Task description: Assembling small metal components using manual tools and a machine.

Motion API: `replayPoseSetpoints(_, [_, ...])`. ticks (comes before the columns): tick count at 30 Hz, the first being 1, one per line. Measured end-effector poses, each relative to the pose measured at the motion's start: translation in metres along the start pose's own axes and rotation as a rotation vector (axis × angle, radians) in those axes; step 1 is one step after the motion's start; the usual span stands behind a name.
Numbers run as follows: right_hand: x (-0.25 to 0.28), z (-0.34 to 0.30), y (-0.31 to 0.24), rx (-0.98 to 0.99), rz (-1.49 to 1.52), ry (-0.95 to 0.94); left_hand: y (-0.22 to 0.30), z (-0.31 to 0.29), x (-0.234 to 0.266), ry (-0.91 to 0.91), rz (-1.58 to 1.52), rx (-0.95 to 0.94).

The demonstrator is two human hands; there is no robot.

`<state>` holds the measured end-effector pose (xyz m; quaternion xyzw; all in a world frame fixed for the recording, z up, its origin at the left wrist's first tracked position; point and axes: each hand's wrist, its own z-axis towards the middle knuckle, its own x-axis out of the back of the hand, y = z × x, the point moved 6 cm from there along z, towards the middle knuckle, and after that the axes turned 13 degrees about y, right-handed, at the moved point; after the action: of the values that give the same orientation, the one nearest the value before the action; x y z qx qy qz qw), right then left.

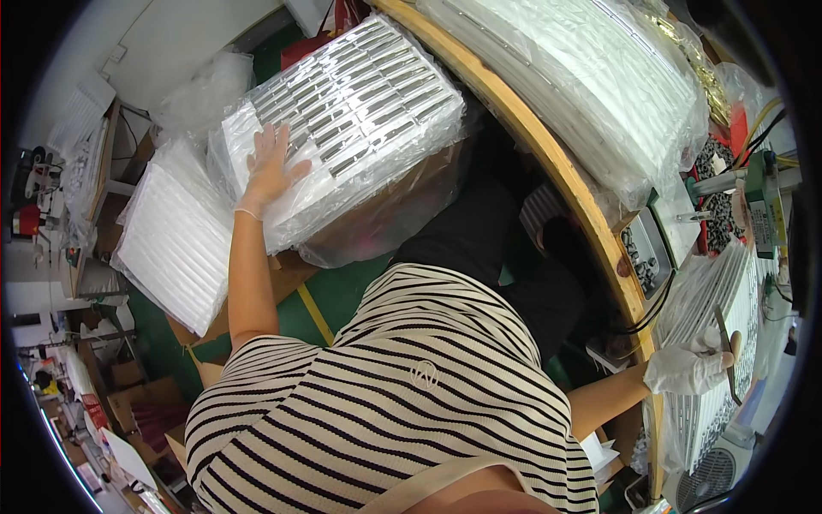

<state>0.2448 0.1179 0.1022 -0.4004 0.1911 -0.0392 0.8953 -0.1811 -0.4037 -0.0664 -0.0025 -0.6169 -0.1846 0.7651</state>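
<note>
My left hand [272, 171], in a thin see-through glove, lies with its fingers spread on the near left corner of a tray stack [347, 94]. Rows of shiny silver strips fill the top tray, and clear plastic film wraps the stack's sides. Out at the right, beside the wooden bench edge, my right hand [689, 364] wears a white glove with some fingertips bare. Its fingers close on a pair of slim dark metal tweezers [729, 351]. Behind that hand stands a pile of white ribbed trays [715, 300], partly covered by plastic.
Another plastic-wrapped tray stack [175, 236] leans at the left. A curved wooden bench edge [548, 137] runs down the right, carrying a large wrapped stack [591, 81]. A metal bin of small parts [644, 248] and a green machine [765, 206] stand there. Below is green floor [300, 317].
</note>
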Motion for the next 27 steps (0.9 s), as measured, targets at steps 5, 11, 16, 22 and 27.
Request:
replayPoseSetpoints(5, [0.002,-0.004,-0.001,-0.023,-0.051,0.038,0.005,-0.004,0.004,0.043,0.009,-0.01])
replayPoseSetpoints(11, [0.007,0.001,0.012,-0.076,-0.01,-0.008,-0.013,0.005,-0.004,0.361,-1.261,0.37])
replayPoseSetpoints(16, [0.003,-0.002,0.015,-0.042,-0.071,-0.008,0.008,-0.001,-0.003,0.354,-0.465,-0.019])
replayPoseSetpoints(22, [0.0,-0.005,0.01,-0.02,-0.17,0.056,-0.008,0.016,-0.015,0.315,-0.98,0.206])
replayPoseSetpoints(27, [-0.003,-0.01,0.026,-0.085,-0.03,-0.017,-0.014,0.003,-0.009,0.31,-1.0,0.202])
